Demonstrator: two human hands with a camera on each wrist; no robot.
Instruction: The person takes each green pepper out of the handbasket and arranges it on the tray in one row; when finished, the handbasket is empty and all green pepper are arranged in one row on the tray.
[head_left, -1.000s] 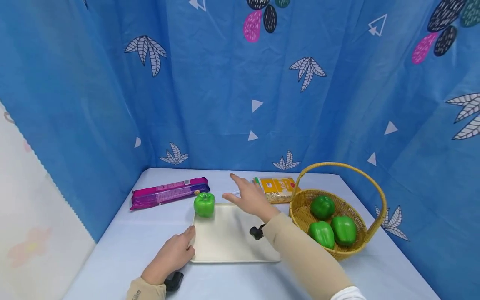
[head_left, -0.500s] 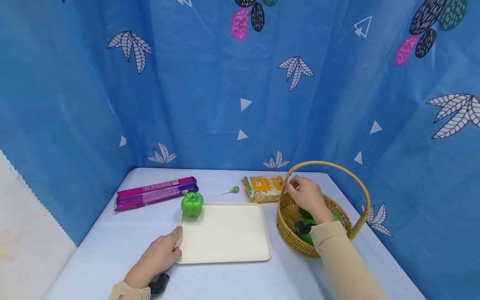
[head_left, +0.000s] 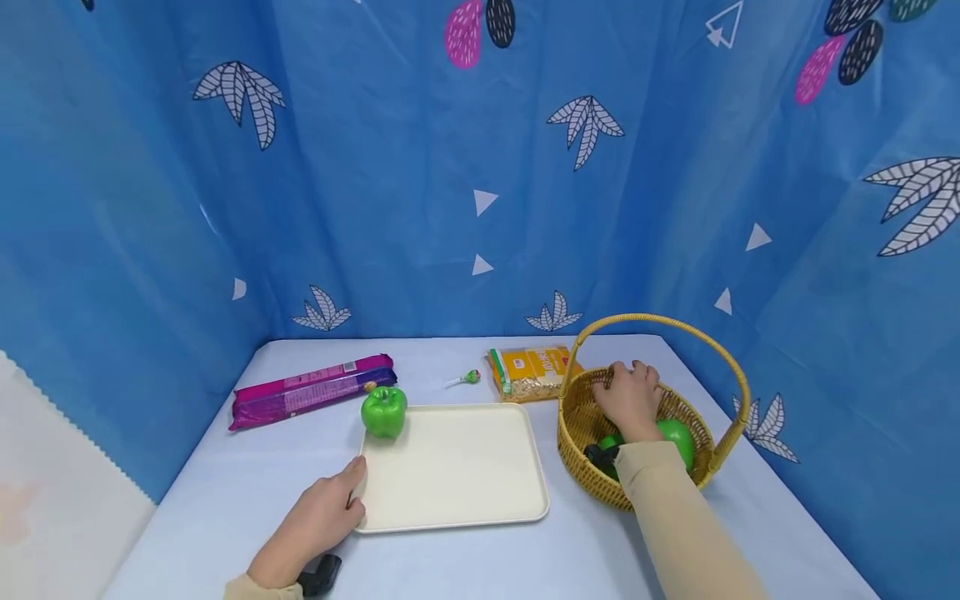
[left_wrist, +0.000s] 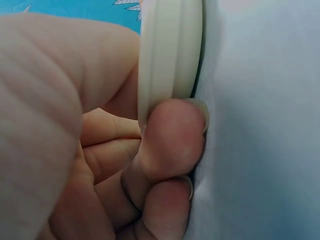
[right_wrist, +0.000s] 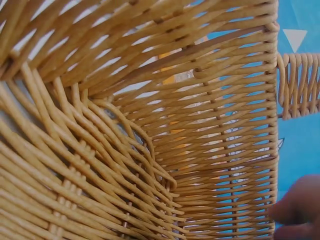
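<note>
My left hand (head_left: 318, 521) holds the left rim of a cream rectangular tray (head_left: 457, 467). In the left wrist view, curled fingertips (left_wrist: 175, 140) reach under the tray edge (left_wrist: 170, 55), with the thumb on the other side. A green bell pepper (head_left: 384, 412) stands at the tray's far left corner. My right hand (head_left: 632, 402) is inside the wicker basket (head_left: 592, 479), fingers spread and bent near its far rim. Beside it a green bell pepper (head_left: 677, 442) shows, and another is partly covered by the wrist. Whatever lies under the palm is hidden. Blurred fingers (right_wrist: 297, 207) appear in the right wrist view.
The basket's tall handle (head_left: 667, 321) arches over my right arm. Behind the tray lie a purple-pink packet (head_left: 311, 390), a lollipop (head_left: 469, 377) and a yellow bag of grain (head_left: 528, 373). A blue curtain (head_left: 420, 183) hangs behind the table.
My right hand has moved right from above the tray into the basket, then a little lower and deeper. My left hand has stayed on the tray rim. The head view has shifted slightly.
</note>
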